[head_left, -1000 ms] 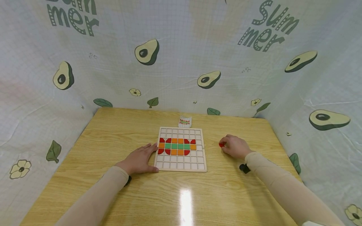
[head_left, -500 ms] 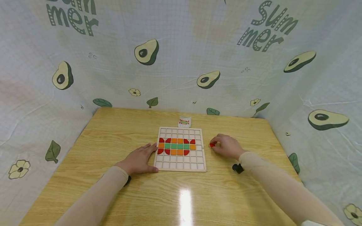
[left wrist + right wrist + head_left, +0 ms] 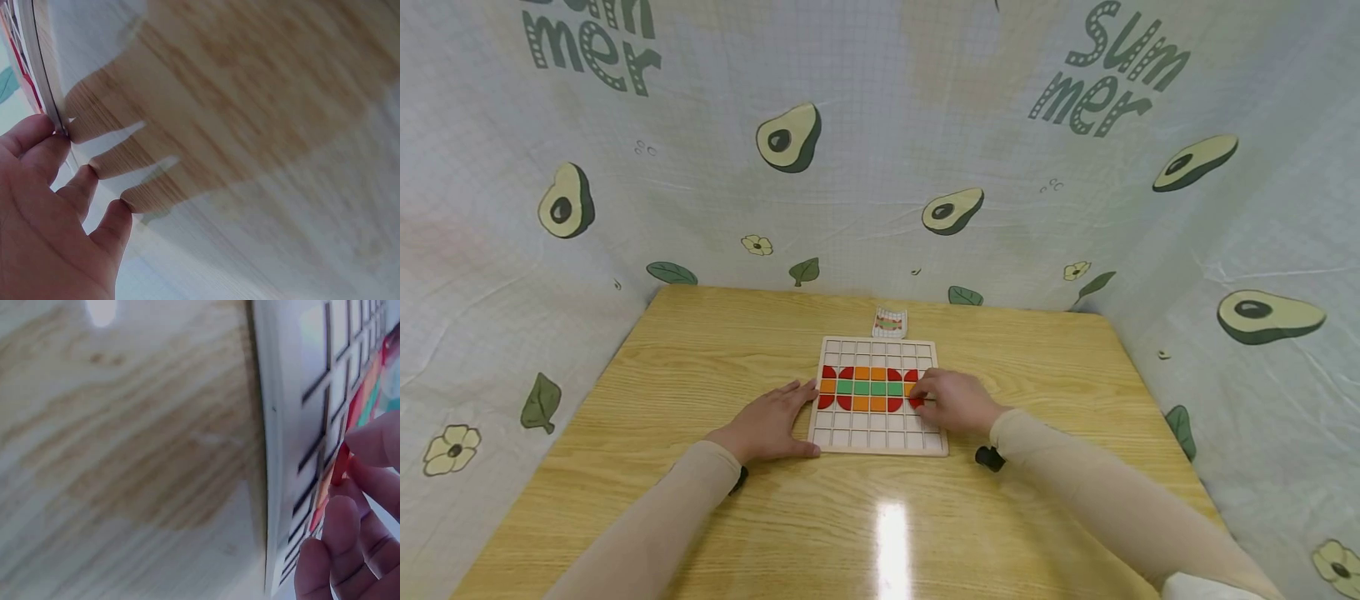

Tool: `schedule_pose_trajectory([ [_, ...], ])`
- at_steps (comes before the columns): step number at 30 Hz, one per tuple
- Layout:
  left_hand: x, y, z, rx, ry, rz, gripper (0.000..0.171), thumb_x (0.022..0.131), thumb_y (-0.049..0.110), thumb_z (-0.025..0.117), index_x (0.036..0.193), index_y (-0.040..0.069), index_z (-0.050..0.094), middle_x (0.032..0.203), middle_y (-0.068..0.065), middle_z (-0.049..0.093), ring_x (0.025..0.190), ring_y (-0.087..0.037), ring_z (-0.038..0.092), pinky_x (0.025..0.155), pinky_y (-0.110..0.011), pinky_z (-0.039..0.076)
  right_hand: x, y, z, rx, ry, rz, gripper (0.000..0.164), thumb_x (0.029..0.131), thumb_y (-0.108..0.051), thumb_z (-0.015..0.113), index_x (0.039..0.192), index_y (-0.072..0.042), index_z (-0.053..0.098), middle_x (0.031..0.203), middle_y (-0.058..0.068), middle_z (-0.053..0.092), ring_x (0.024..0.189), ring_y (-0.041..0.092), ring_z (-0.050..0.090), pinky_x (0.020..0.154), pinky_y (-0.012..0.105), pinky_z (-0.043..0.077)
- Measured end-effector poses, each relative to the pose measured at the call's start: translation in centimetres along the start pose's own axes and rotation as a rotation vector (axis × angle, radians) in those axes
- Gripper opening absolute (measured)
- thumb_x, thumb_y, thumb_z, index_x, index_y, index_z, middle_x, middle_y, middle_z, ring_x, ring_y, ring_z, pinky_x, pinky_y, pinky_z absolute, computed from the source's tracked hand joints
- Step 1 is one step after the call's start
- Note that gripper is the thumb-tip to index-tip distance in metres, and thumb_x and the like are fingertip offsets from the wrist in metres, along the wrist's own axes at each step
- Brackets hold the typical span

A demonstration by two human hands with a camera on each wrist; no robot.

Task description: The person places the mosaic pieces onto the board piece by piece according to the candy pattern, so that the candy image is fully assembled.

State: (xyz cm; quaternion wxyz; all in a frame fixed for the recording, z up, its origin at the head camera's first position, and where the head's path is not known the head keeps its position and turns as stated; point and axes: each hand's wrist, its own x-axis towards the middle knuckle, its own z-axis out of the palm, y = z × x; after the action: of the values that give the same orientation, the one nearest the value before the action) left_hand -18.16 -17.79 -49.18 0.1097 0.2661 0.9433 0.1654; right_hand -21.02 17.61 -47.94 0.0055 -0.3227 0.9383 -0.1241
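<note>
A pale wooden grid board [image 3: 880, 442] lies flat on the table, its middle rows filled with red, orange and green tiles. My right hand [image 3: 958, 402] is over the board's right side, pinching a red tile [image 3: 916, 402] between thumb and fingers just below an orange tile. In the right wrist view the red tile [image 3: 340, 464] shows between the fingertips, right at the grid. My left hand [image 3: 772, 423] rests with spread fingers against the board's left edge. The left wrist view shows those fingertips [image 3: 81, 181] at the edge and on the tabletop.
A small card [image 3: 890, 323] printed with a coloured grid pattern lies just behind the board. The wooden table [image 3: 730, 333] is enclosed by pale cloth [image 3: 865, 167] printed with avocados and leaves. Light glares off the table [image 3: 892, 550] in front.
My right hand has moved left from the bare table to the board, carrying the red tile to the right end of the pattern. My left hand has stayed at the board's edge.
</note>
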Motion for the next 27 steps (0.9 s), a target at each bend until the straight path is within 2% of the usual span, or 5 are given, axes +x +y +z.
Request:
schedule_pose_trajectory([
  [12,-0.04,0.06,-0.13,0.009,0.0,-0.004,0.1,0.077,0.065,0.074,0.152,0.007,0.041,0.161,-0.007,0.031,0.145,-0.034,0.028,0.112,-0.056,0.029,-0.01,-0.14,0.83,-0.008,0.021,-0.012,0.019,0.089,-0.028,0.075,0.107,-0.021,0.076,0.1,-0.007,0.064,0.078,0.007,0.056,0.069,0.027,0.051],
  [27,-0.12,0.05,-0.09,0.008,-0.005,-0.003,0.1,0.077,0.064,0.074,0.153,0.007,0.04,0.161,-0.008,0.03,0.146,-0.034,0.028,0.112,-0.055,0.029,-0.17,-0.36,0.71,-0.01,0.008,0.023,0.021,0.09,-0.03,0.074,0.109,-0.022,0.075,0.1,-0.01,0.063,0.08,0.005,0.056,0.07,0.026,0.05],
])
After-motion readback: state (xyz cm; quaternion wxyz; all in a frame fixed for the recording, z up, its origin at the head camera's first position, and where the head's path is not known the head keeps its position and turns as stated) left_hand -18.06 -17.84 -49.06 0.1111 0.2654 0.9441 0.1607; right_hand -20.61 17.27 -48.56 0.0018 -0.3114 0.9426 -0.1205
